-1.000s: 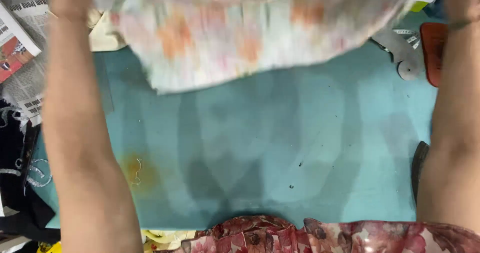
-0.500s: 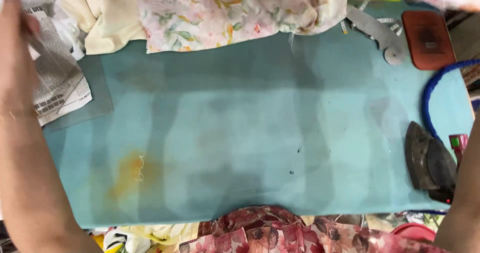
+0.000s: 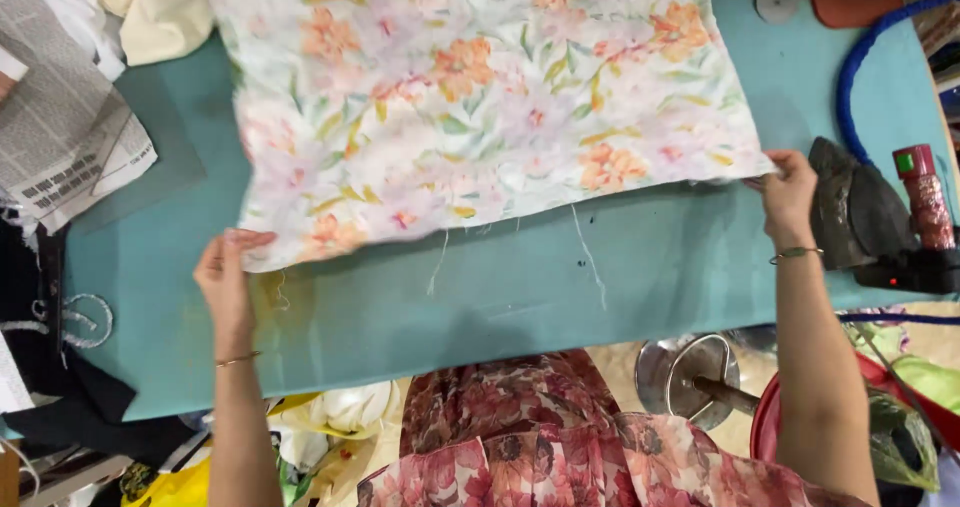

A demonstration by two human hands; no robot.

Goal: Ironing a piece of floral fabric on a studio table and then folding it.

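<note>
While your left hand (image 3: 228, 279) pinches the near left corner of the floral cloth (image 3: 470, 107), the cloth lies spread over the teal board (image 3: 640, 267), reaching from near its left end almost to its right, with its far part running out of view at the top. Off the board's left edge sits a folded newspaper (image 3: 60, 137), and cream fabric (image 3: 150, 7) is bunched at the far left corner, touching the cloth there. Loose threads (image 3: 585, 247) hang from the raw near hem onto the bare board. Your right hand (image 3: 790, 195) pinches the near right corner, fingers closed on the edge, and the hem between your two hands sits slightly lifted and wavy. Just beside that hand, at the right edge, rests an iron (image 3: 850, 212) with a blue cord (image 3: 860, 57) looping behind it.

The main risk, I judge, is on the right: your knuckles are very near the iron, so a pull outward could brush it or nudge it toward the edge. Uneven tension between your hands could skew the cloth or leave creases. The dangling threads could snag and fray the hem further. On the far left, the cloth could drag the cream fabric along.
</note>
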